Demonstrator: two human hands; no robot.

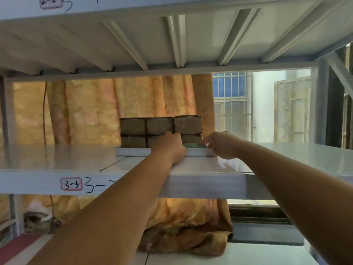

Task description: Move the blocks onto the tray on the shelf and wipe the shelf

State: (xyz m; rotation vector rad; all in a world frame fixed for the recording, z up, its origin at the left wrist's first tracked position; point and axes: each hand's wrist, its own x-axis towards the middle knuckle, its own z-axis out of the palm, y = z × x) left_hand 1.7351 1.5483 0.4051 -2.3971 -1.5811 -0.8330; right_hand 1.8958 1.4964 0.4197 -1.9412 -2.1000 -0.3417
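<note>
Both bare forearms reach forward over the white metal shelf [57,159]. On it sits a flat white tray [131,151] carrying six brown cube blocks [160,126] in two stacked rows. Back up, the left hand [169,145] touches the lower middle block; its grip is hidden. With fingers curled, the right hand [222,146] meets the tray's right front corner beside a pale green item [192,145]; whether its grip holds anything cannot be told.

On the shelf edge [28,181] a red-bordered sticker [71,184] reads "3-3", with handwritten "3—" [94,185] beside it; the upper sticker [50,1] is cropped, unreadable
</note>
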